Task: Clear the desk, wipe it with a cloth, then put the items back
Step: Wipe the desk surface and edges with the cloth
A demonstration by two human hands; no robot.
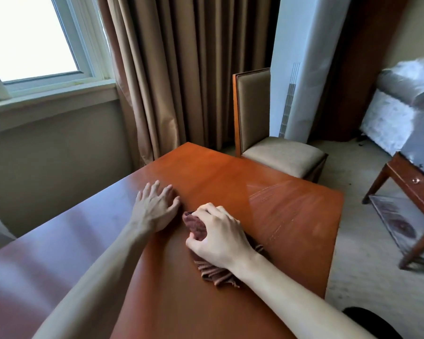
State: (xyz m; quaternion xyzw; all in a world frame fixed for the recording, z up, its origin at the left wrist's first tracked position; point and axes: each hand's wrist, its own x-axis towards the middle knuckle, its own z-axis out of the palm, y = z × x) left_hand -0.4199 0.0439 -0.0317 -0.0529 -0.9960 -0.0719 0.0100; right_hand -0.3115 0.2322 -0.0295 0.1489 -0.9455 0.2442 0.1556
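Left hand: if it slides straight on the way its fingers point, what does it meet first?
Nothing, as far as the picture shows. The left hand lies flat on the desk, fingers pointing toward the far edge. Bare wood lies ahead, then likely the curtain past the edge, though depth is unclear.

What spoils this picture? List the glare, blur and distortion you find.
Head view: the window is blown out to white; daylight sheen washes over the desk on its left part and shows wipe streaks at right; wide-angle bending curves the curtain and forearms; the bedding at right is smeared; both hands and the cloth stay fairly sharp.
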